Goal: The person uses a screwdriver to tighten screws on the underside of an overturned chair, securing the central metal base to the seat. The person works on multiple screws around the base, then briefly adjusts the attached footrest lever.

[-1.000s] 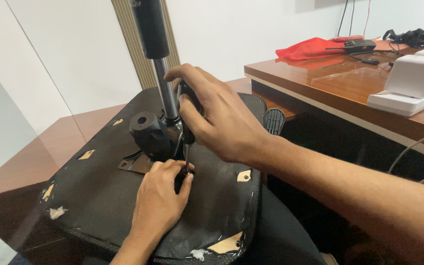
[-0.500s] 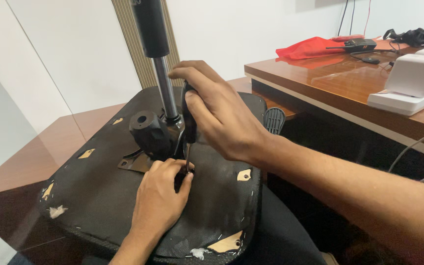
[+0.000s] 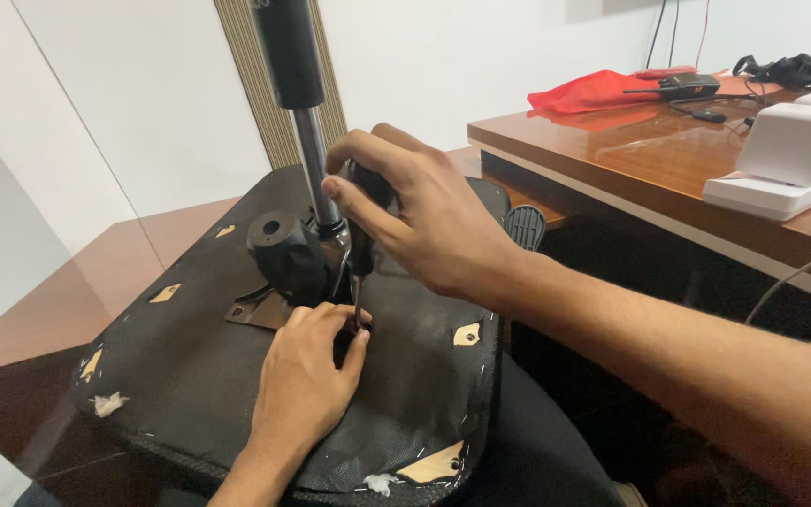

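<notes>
Head view: an upturned chair seat (image 3: 190,376) lies across the person's lap, black fabric underside up, torn in spots. The right hand (image 3: 424,225) is clenched round the dark handle of a screwdriver (image 3: 360,239), held upright with its thin shaft pointing straight down. The left hand (image 3: 307,376) rests on the fabric, fingertips pinched round the tip where it meets the seat. Just beside it stand the black mechanism (image 3: 288,253) and the chrome post (image 3: 312,160). Behind sits a wooden desk (image 3: 631,178).

Head cam, close, looking down.
</notes>
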